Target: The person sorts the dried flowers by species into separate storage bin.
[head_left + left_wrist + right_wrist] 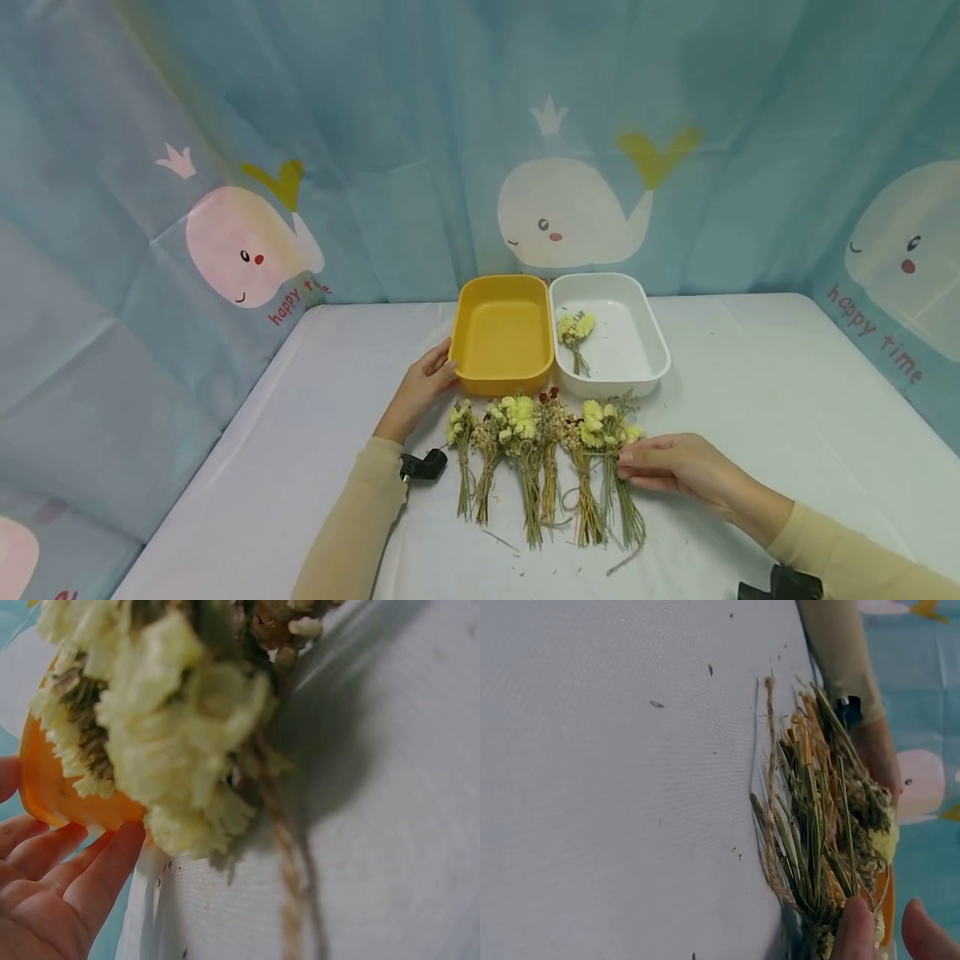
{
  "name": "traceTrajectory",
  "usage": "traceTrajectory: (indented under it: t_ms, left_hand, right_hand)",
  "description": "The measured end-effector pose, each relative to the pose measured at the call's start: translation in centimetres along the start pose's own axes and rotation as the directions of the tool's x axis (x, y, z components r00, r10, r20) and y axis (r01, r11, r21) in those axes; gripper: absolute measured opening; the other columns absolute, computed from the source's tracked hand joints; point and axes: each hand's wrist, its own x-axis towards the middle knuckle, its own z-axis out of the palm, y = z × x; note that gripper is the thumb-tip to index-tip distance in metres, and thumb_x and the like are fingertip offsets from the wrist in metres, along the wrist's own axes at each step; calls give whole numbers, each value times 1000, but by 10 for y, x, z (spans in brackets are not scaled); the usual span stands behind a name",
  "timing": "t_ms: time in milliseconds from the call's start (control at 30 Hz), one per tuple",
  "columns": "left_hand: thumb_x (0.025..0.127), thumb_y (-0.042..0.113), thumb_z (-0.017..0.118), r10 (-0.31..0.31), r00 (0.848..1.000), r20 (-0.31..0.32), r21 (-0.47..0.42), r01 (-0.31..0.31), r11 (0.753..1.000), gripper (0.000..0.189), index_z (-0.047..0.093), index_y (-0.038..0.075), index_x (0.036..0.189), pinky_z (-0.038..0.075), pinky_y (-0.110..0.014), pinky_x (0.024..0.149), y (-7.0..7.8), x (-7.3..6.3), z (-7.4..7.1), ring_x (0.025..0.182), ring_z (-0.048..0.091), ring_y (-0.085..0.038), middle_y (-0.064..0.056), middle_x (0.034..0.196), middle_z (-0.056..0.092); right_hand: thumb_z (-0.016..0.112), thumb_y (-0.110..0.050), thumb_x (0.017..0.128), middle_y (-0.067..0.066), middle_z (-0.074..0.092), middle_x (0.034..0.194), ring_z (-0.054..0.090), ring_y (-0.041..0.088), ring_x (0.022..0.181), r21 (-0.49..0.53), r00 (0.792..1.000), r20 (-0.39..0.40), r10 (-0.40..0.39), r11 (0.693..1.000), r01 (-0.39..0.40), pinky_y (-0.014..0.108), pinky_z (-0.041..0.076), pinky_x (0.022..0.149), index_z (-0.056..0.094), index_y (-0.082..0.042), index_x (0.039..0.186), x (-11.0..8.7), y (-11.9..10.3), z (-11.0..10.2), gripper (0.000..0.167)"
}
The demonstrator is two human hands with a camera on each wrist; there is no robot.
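Beige sleeves [352,525] are covering both forearms at the near edge, and a black wrist camera [425,465] is sitting at the left cuff. White cloth is covering the desk [750,375], where small plant crumbs [656,704] are lying scattered and a thin piece of twine [625,560] is trailing beside the stems of the rightmost bundle [624,500] of dried flowers.

The right hand [678,467] is touching that bundle at its stems; in the right wrist view two of its digits are standing apart beside it, so I cannot tell whether this grip is grasping the stems or only touching them. To the left, other bundles [527,467] are lying in a row on the desk, stems pointing toward the person and flower heads toward the trays. Pale yellow blooms are showing on several, with dark red ones showing near the middle.

Just beyond the flowers, a yellow tray [502,329] and a white tray [622,333] are standing side by side. The left hand [423,383] is resting against the yellow tray's left side, its grip relaxed, fingers lying nearly straight along the outer wall. A small bundle [576,333] with yellow blooms is lying inside the white tray, near its left wall. Behind the desk, a blue curtain [420,200] is hanging, showing crowned whales [570,217] and red "happy time" lettering [903,358].
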Motion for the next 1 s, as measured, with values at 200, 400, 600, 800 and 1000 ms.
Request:
traceTrajectory:
  t_ms: [200,400,600,800,1000]
  left_hand:
    - [105,23,52,2,1000,8,7,-2,1000,60,27,17,159,48,-45,113,0,1,1,144,42,-30,-9,162,33]
    - [104,28,54,-5,1000,-7,3,5,1000,60,29,20,158,50,-41,112,0,1,-1,143,44,-27,-7,161,36]
    - [105,25,53,-6,1000,2,-2,6,1000,60,28,19,159,49,-43,112,0,2,-1,144,42,-29,-8,162,34]
    - [105,22,52,-9,1000,1,1,9,1000,59,27,18,159,49,-43,112,-3,2,0,145,41,-29,-8,163,32]
    - [105,23,52,-8,1000,-13,0,8,1000,59,29,19,158,50,-41,111,-1,0,0,143,44,-28,-6,161,35]
  right_hand:
    - [68,-12,94,11,76,106,74,16,96,14,1000,6,0,1000,0,29,61,90,65,12,119,0,3,2,35]
    - [69,-12,93,10,77,104,75,16,95,30,1000,3,17,999,-17,28,62,89,65,12,120,3,3,5,36]
    - [69,-11,93,10,77,102,75,15,93,38,1000,8,22,999,-22,26,62,88,65,12,119,5,4,9,35]
    - [70,-12,92,8,77,98,75,15,89,32,999,11,33,999,-33,25,62,85,66,11,118,6,5,11,35]
    - [72,-14,91,6,77,96,75,13,87,7,999,-6,49,999,-49,25,63,82,67,9,117,8,4,16,35]
